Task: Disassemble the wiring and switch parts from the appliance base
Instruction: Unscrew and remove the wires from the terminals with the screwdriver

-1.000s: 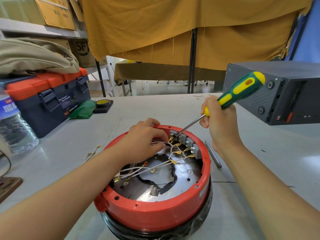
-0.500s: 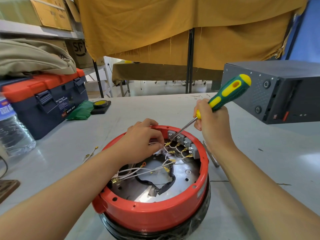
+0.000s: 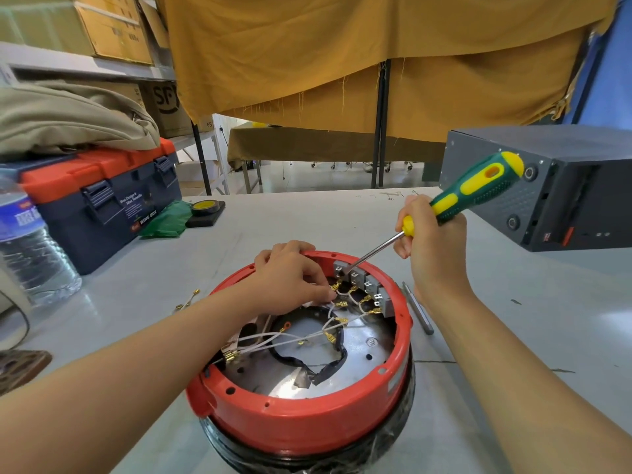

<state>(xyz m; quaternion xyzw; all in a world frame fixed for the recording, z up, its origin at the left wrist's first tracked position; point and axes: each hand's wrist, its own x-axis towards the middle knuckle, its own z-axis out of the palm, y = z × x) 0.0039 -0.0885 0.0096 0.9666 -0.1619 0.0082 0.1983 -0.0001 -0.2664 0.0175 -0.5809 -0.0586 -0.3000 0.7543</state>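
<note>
Appliance base [image 3: 301, 419]: round, red plastic rim over a black lower body, standing open side up at the near edge of the grey table [image 3: 513, 336]. A bare metal plate and a loop of black sleeving show inside.

White wires [image 3: 273, 338]: several, with brass spade terminals, running from the near-left inner wall across to the far side.

Switch blocks [image 3: 367, 285]: a row of grey units set against the far-right inner rim, with brass terminals plugged in just in front of them.

Left hand [image 3: 290, 278]: resting on the far rim, fingertips curled and pinching a white wire beside the switch row.

Right hand [image 3: 431, 244]: wrapped around the lower handle of the screwdriver [image 3: 472, 191], green and yellow. The steel shaft slopes down-left, its tip meeting the leftmost switch block.

Metal rod [image 3: 417, 307]: lying on the table just right of the base.

Loose wire piece [image 3: 188, 301]: lying on the table left of the base.

Water bottle [image 3: 30, 248]: at the left edge.

Toolbox [image 3: 102, 200]: navy with an orange lid, far left, with beige cloth lying on top.

Tape roll [image 3: 205, 206]: on a dark pad, beside the toolbox.

Dark grey metal case [image 3: 561, 193]: far right.
</note>
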